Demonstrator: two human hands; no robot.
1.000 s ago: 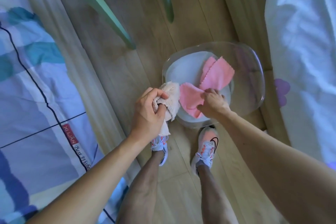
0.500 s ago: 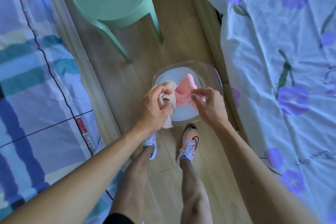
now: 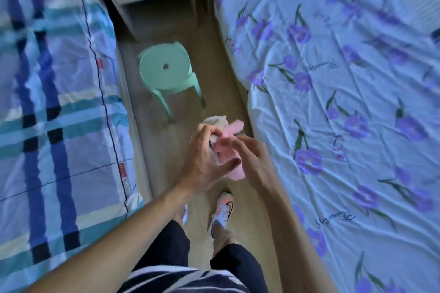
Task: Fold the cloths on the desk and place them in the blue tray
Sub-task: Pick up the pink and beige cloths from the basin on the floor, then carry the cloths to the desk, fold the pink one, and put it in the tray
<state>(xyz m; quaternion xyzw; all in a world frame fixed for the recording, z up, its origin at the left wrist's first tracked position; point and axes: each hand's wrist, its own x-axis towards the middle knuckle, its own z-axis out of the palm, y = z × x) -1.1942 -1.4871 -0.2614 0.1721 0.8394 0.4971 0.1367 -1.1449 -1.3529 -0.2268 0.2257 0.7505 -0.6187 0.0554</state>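
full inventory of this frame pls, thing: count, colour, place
pink cloth: 1, pink, bunched between both hands
beige cloth: 1, cream, gripped in the left hand, behind the pink one
stool: 1, mint green, on the floor ahead of the hands
plaid bedding: 1, blue and teal check, on the left
floral bedding: 1, pale blue with purple flowers, on the right
floor: 1, light wood, between the beds
shoe: 1 clearly seen, white and orange, on the floor
left hand: 1, closed on both cloths
right hand: 1, fingers on the pink cloth
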